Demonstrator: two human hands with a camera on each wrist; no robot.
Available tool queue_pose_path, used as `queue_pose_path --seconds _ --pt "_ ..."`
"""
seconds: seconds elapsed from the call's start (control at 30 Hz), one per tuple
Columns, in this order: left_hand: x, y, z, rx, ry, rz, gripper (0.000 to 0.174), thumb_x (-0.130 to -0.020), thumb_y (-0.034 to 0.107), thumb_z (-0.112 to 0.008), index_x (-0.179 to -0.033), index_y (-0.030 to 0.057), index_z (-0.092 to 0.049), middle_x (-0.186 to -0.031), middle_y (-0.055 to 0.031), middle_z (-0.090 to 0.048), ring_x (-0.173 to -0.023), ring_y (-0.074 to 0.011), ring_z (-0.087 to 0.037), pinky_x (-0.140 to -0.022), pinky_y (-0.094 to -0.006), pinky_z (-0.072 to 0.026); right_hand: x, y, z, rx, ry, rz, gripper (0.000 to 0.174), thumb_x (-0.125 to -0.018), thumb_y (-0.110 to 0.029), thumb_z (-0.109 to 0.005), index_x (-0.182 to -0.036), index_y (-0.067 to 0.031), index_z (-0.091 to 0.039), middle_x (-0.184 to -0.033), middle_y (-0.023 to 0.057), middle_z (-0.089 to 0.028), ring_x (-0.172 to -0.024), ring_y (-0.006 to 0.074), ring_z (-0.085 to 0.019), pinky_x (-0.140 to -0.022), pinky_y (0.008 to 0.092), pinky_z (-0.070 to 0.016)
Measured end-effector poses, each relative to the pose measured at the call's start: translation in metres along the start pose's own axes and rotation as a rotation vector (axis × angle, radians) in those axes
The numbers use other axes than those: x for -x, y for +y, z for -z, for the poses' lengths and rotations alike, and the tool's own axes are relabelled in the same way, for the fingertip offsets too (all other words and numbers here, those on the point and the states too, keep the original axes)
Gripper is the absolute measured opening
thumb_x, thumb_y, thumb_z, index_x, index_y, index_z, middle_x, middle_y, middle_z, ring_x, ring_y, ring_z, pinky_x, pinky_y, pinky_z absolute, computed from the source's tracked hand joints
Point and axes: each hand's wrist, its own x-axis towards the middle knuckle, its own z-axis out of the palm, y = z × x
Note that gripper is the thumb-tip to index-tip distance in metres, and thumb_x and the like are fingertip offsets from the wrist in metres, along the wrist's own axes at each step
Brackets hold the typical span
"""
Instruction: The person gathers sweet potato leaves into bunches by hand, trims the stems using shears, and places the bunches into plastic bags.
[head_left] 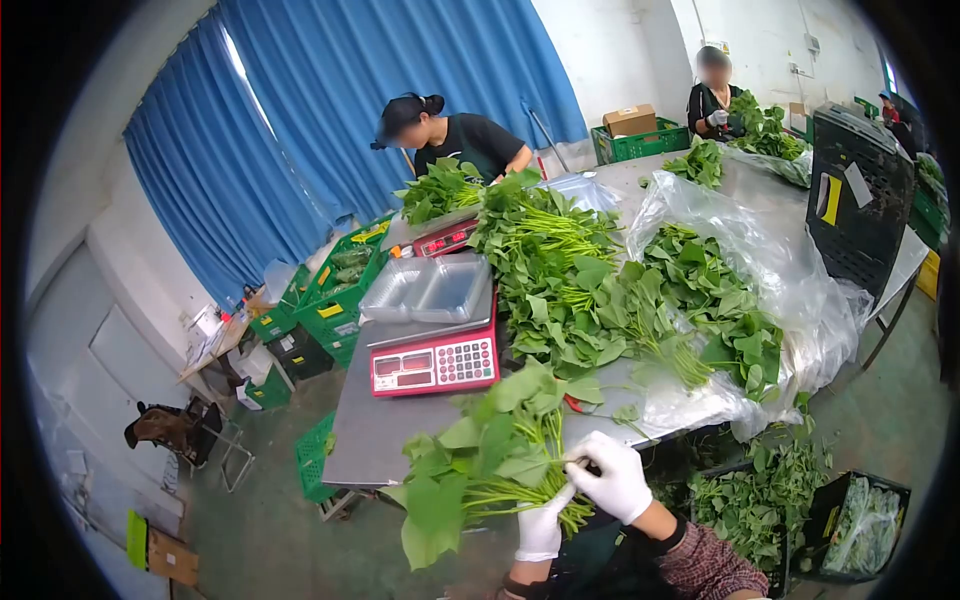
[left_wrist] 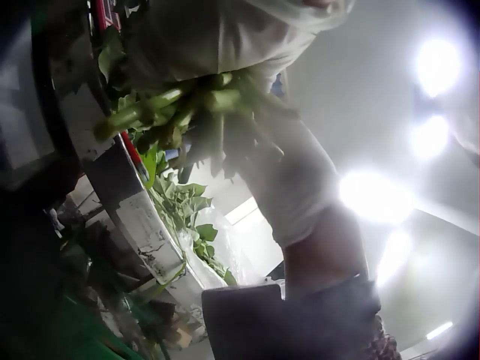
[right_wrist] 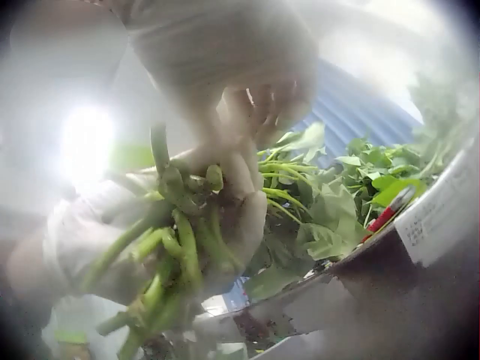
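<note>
A bunch of leafy greens (head_left: 480, 460), broad leaves to the left and cut stems to the right, is held low in front of the table. My white-gloved left hand (head_left: 540, 530) grips it around the stems. The stem ends (right_wrist: 169, 255) poke out of that fist in the right wrist view. Close above, my gloved right hand (head_left: 612, 478) has its fingers bent and pinches a stem at the bunch's edge. In the left wrist view the left glove (left_wrist: 217, 37) spans the top, with the right glove (left_wrist: 292, 180) just beyond the stems.
A red scale (head_left: 435, 362) bears clear plastic trays (head_left: 428, 288). Beside it a big pile of greens (head_left: 550, 270) lies on the metal table (head_left: 360, 435), near a plastic bag (head_left: 800, 290). A red-handled tool (right_wrist: 386, 214) lies near the edge. Crates of greens (head_left: 740, 505) stand below right. Two people work across the table.
</note>
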Motion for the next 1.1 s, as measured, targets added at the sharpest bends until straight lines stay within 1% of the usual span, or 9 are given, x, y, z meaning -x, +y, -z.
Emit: queue_pose_path --seconds 0.13,0.43,0.5,0.63,0.67,0.73,0.77,0.93,1.1 --pt "-0.007 -0.003 0.01 0.124 0.001 0.139 0.026 -0.085 -0.002 -0.054 -0.111 -0.0033 -0.053 -0.106 -0.011 -0.059 -0.091 -0.019 -0.061 -0.082 -0.0307 -0.0492 0.015 0.01 0.02 -0.289 -0.131 -0.367 0.011 -0.081 -0.009 -0.065 -0.088 -0.002 -0.063 -0.079 0.0039 -0.062 -0.066 0.0063 -0.055 -0.061 0.0216 -0.0451" --pt "0.006 0.017 -0.012 0.268 -0.199 0.154 0.032 -0.087 0.001 -0.053 -0.118 0.001 -0.044 -0.086 -0.0105 -0.057 -0.078 -0.0195 -0.057 -0.076 -0.0338 -0.048 0.003 -0.024 0.09 -0.516 -0.561 0.128 0.007 -0.078 -0.006 -0.064 -0.079 0.0012 -0.063 -0.082 0.0119 -0.065 -0.074 0.0226 -0.064 -0.069 0.0304 -0.0502" --pt "-0.006 0.021 -0.012 0.222 -0.025 0.166 0.03 -0.087 0.003 -0.054 -0.116 0.0024 -0.047 -0.082 -0.0083 -0.056 -0.075 -0.018 -0.057 -0.076 -0.0321 -0.0478 -0.001 -0.025 0.11 -0.654 -0.592 0.206 0.01 -0.08 -0.007 -0.061 -0.075 0.0015 -0.063 -0.081 0.0144 -0.065 -0.071 0.024 -0.064 -0.067 0.0321 -0.0506" --pt "-0.026 0.036 0.007 0.41 0.087 0.05 0.03 -0.091 0.012 -0.051 -0.12 0.0078 -0.046 -0.075 -0.0005 -0.049 -0.07 -0.0124 -0.051 -0.079 -0.0324 -0.0456 -0.016 -0.032 0.158 -1.345 -1.154 1.335 0.025 -0.094 -0.02 -0.043 -0.1 -0.0016 -0.058 -0.105 0.0214 -0.059 -0.085 0.028 -0.061 -0.069 0.0367 -0.0512" --pt "-0.023 0.038 0.005 0.528 0.042 -0.002 0.032 -0.093 0.016 -0.049 -0.123 0.0074 -0.044 -0.072 0.0 -0.044 -0.068 -0.0118 -0.047 -0.081 -0.0331 -0.0438 -0.006 -0.026 0.168 -1.32 -1.145 1.321 0.025 -0.094 -0.02 -0.043 -0.1 -0.0016 -0.058 -0.105 0.0214 -0.059 -0.085 0.028 -0.061 -0.069 0.0367 -0.0512" --pt "-0.021 0.033 0.01 0.505 -0.189 -0.086 0.034 -0.092 0.018 -0.05 -0.122 0.0043 -0.043 -0.069 0.0002 -0.041 -0.067 -0.0119 -0.046 -0.08 -0.0328 -0.0432 0.016 -0.003 0.178 -0.607 -0.232 0.058 0.016 -0.083 -0.009 -0.057 -0.081 0.0049 -0.063 -0.087 0.0141 -0.062 -0.074 0.0185 -0.057 -0.059 0.0287 -0.0451" --pt "-0.019 0.032 0.01 0.508 -0.206 -0.078 0.034 -0.092 0.018 -0.05 -0.122 0.0043 -0.043 -0.069 0.0002 -0.041 -0.067 -0.0119 -0.046 -0.08 -0.0328 -0.0432 -0.013 -0.008 0.163 -0.237 -0.013 -0.131 0.013 -0.078 -0.009 -0.061 -0.082 0.0027 -0.066 -0.079 0.0085 -0.063 -0.067 0.0152 -0.056 -0.057 0.0275 -0.0439" --pt "-0.017 0.028 0.001 0.315 -0.003 0.079 0.037 -0.086 0.012 -0.057 -0.119 0.0025 -0.043 -0.069 -0.0008 -0.046 -0.068 -0.0125 -0.049 -0.079 -0.0357 -0.0453 -0.052 0.09 0.149 0.907 -0.077 -0.077 0.012 -0.073 -0.012 -0.059 -0.08 -0.0075 -0.068 -0.072 0.0072 -0.063 -0.066 0.0265 -0.062 -0.061 0.0357 -0.0464" --pt "-0.02 0.023 0.01 0.317 0.102 0.093 0.035 -0.083 0.006 -0.059 -0.117 0.0023 -0.048 -0.087 -0.0072 -0.061 -0.069 -0.0146 -0.057 -0.074 -0.0349 -0.0485 -0.054 0.147 0.134 1.308 -0.274 -0.054 0.013 -0.068 -0.021 -0.06 -0.071 -0.0101 -0.065 -0.072 0.0093 -0.063 -0.068 0.0286 -0.061 -0.063 0.0377 -0.0464"
